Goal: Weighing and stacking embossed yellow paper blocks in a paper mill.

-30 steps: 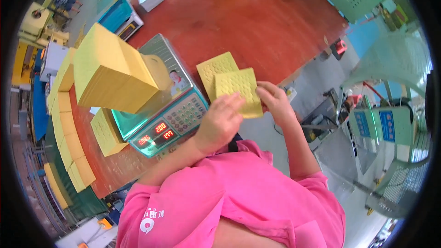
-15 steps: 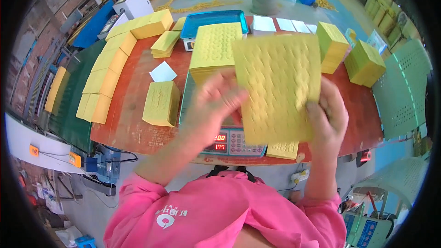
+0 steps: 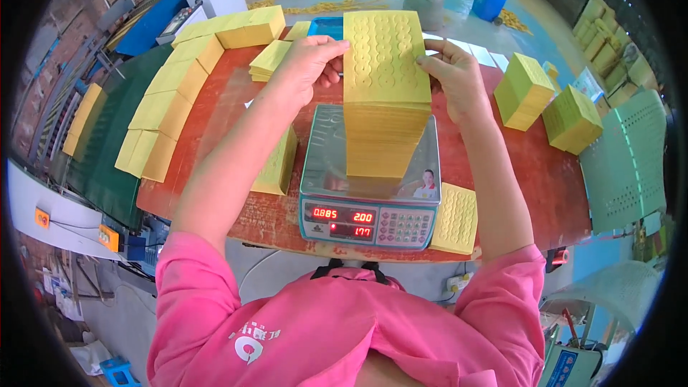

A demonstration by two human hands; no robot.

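A tall stack of yellow paper (image 3: 385,136) stands on the plate of a digital weighing scale (image 3: 322,165) with lit red digits. On its top lies an embossed yellow paper sheet (image 3: 383,54) with rows of curved marks. My left hand (image 3: 304,68) pinches this sheet's left edge between thumb and fingers. At the right edge, my right hand (image 3: 455,75) grips it with thumb and fingers, its fingertips partly hidden. A low pile of embossed yellow sheets (image 3: 456,218) lies just right of the scale. Another yellow stack (image 3: 279,165) sits left of it, partly behind my left forearm.
Yellow paper blocks (image 3: 159,113) line the left side of the red table (image 3: 222,111). Two more yellow stacks, one of them a tall block (image 3: 524,89), stand at the right. Behind my hands are a blue tray (image 3: 326,26) and white sheets (image 3: 481,54). A green perforated chair (image 3: 627,147) borders the right edge.
The sheet has gone from upright before me to flat on top of the stack. Both hands have moved forward with it, uncovering the scale. My view has shifted slightly.
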